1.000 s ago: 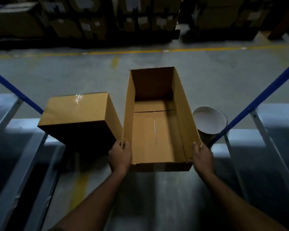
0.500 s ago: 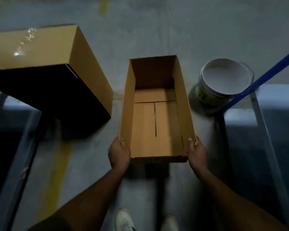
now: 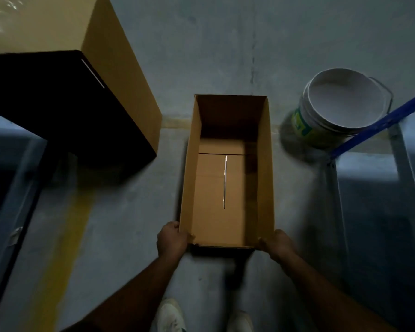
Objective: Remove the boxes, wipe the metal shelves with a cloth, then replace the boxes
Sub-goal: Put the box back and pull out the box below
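An open, empty cardboard box [image 3: 225,178] is low over the concrete floor in the middle of the head view. My left hand [image 3: 171,240] grips its near left corner and my right hand [image 3: 277,245] grips its near right corner. A larger closed cardboard box [image 3: 110,68] stands on the floor at the upper left. Grey metal shelf panels lie low at both sides, one on the left [image 3: 7,188] and one on the right [image 3: 379,212]. No cloth is in view.
A white plastic bucket [image 3: 340,104] with a green label stands to the right of the open box, behind a blue shelf beam [image 3: 379,125]. A yellow painted line [image 3: 67,236] runs along the floor at the left. My shoes [image 3: 170,315] show at the bottom edge.
The open box has come down from chest height toward the floor, and my view has tipped downward. Both hands keep their hold on its near corners.
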Available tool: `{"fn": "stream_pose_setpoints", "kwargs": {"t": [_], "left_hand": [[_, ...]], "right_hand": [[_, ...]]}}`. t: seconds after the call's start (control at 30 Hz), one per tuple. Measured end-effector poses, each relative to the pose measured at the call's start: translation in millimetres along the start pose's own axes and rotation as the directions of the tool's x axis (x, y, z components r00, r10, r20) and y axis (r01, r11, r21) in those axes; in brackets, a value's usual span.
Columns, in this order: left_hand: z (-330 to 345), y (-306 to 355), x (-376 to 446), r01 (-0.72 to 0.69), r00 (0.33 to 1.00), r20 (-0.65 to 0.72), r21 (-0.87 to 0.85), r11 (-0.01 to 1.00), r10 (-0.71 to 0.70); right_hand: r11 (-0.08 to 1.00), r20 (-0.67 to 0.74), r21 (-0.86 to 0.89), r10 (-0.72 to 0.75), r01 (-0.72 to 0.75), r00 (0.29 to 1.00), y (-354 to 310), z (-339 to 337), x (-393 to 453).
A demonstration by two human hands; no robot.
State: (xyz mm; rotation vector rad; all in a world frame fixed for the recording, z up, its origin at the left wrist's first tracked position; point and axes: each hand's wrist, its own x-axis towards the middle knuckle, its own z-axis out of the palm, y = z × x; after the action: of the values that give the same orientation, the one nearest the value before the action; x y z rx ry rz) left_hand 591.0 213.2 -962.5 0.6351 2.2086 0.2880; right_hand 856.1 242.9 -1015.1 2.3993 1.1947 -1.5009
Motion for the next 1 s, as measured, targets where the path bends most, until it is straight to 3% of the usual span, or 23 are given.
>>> {"fn": "stream_pose_setpoints", "kwargs": {"t": [0.1, 0.3, 0.6, 0.73, 1.0], "left_hand": [[-13, 11, -5, -0.019, 1.000, 0.000, 0.010, 1.000, 0.019], [-67, 68, -27, -0.165, 0.986, -0.048, -0.053, 0.985, 0.163], [-198, 162, -95, -0.345, 0.892, -0.271, 0.109, 0.932, 0.362], [-262, 197, -137, -0.363, 0.847, -0.365, 0.134, 0.922, 0.386], [-399, 244, -242, -0.369, 0.795, -0.490, 0.080, 0.926, 0.358]], "right_hand": [[0.993, -0.015, -0.116, 0.010, -0.012, 1.000, -28, -6, -14], [0.966, -0.120, -0.192, -0.198, 0.173, 0.973, -114, -26, -63], [0.858, -0.379, -0.219, -0.514, 0.465, 0.770, -255, -88, -182], [0.787, -0.387, -0.291, -0.617, 0.544, 0.685, -299, -121, -241], [0.677, -0.360, -0.244, -0.728, 0.694, 0.584, -385, -169, -388]]}}
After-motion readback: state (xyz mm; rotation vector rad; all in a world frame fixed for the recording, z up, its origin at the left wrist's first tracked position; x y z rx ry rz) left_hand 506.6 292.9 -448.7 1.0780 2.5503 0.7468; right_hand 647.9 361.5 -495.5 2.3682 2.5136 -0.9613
